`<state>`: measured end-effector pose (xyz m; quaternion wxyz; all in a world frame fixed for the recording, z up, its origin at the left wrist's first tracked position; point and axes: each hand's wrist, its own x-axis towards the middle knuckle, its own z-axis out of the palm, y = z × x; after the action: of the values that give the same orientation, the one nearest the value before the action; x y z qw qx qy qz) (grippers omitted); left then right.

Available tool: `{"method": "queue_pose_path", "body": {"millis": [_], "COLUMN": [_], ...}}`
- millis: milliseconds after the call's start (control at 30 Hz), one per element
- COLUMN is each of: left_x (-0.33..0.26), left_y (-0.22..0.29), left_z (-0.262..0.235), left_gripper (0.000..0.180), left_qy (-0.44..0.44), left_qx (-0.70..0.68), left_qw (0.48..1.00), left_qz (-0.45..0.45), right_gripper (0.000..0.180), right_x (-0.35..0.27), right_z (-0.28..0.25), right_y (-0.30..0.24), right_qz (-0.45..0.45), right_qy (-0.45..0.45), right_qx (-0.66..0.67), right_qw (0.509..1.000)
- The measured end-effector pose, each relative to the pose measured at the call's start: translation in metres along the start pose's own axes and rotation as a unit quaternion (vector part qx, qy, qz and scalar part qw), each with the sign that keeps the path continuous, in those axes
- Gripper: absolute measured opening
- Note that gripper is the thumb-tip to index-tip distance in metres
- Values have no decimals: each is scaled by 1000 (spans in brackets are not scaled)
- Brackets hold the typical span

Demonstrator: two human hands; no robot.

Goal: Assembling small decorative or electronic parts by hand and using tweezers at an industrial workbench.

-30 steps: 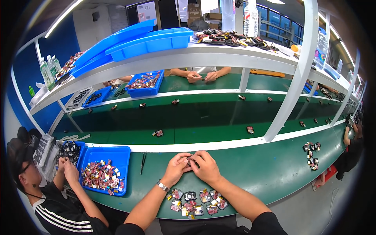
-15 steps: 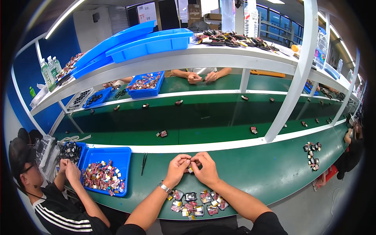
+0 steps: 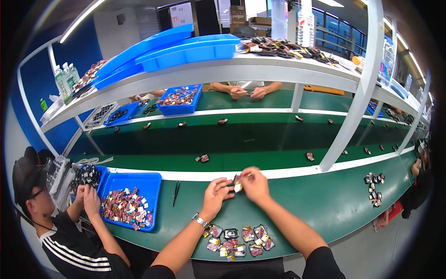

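Worktop [image 3: 316, 200] spreads green beneath right hand [image 3: 255, 186]; white shelf [image 3: 278, 72] beyond.

A broad stretch of green tabletop [image 3: 302, 204] lies open to the right of the right hand [image 3: 247, 183], reaching as far as a loose group of parts [image 3: 372, 187]. On the other side, a narrower gap separates the left hand [image 3: 217, 195] from the tweezers [image 3: 176, 193]; just beyond, the blue bin's [image 3: 151, 180] raised walls block a low sweep. Nearer the body, a cluster of parts [image 3: 231, 234] fills the space between the forearms. Ahead, the way runs over a low white rail [image 3: 197, 176], beneath the shelf [image 3: 260, 70], with a slanting post [image 3: 347, 116] obstructing the right.
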<state>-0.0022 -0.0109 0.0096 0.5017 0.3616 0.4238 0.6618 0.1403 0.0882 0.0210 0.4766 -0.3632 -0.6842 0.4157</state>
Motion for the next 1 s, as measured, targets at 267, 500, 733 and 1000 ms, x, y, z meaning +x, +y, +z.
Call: {"method": "queue_pose_path", "body": {"millis": [267, 500, 733, 1000], "left_x": [15, 17, 30, 15], "left_y": [4, 0, -1, 21], "left_z": [-33, -51, -54, -47], "left_gripper": [14, 8, 7, 24], "left_qy": [151, 261, 254, 83], "left_qx": [176, 246, 219, 95], "left_qw": [959, 915, 922, 992], "left_qz": [165, 185, 192, 7], "right_gripper": [26, 58, 38, 60], "right_x": [117, 86, 97, 28], "right_z": [-18, 111, 134, -3], "right_y": [61, 22, 29, -24], "right_qz": [108, -57, -57, -115], "right_qy": [7, -66, -28, -303], "right_qx": [-288, -340, -293, -115], "right_qw": [952, 937, 954, 939]}}
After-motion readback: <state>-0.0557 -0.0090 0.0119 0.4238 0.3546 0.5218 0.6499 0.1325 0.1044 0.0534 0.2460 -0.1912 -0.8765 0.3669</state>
